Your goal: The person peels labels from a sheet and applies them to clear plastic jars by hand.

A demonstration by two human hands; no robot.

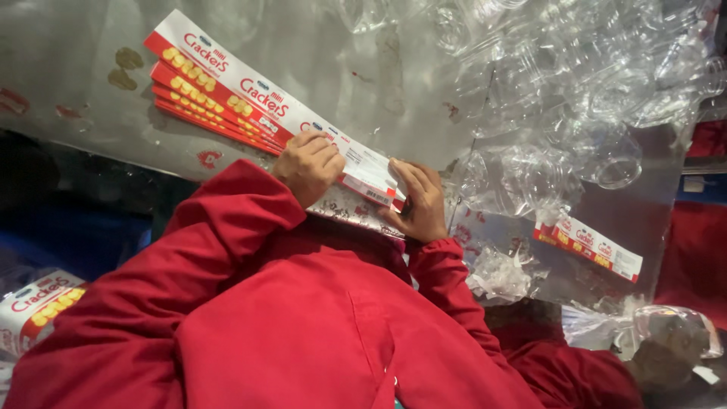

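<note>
— Two hands are seen pressed onto a stack of flat red-and-white cracker cartons [227, 87], which is fanned out across a grey metal table [394, 83].

— How are the hands set?

— The left hand [309, 165] is curled loosely, knuckles up, and is laid on the near end of the stack. The right hand [421, 203] is spread more openly, fingers extended along the white end flap (whether the flap is pinched cannot be told).

— What else is shown?

— Red sleeves [227, 250] are worn on both arms. A heap of clear plastic trays [575, 83] is piled to the right, and one more flat carton [589, 246] is lying apart below it. Another carton [34, 303] is seen at the lower left edge.
</note>
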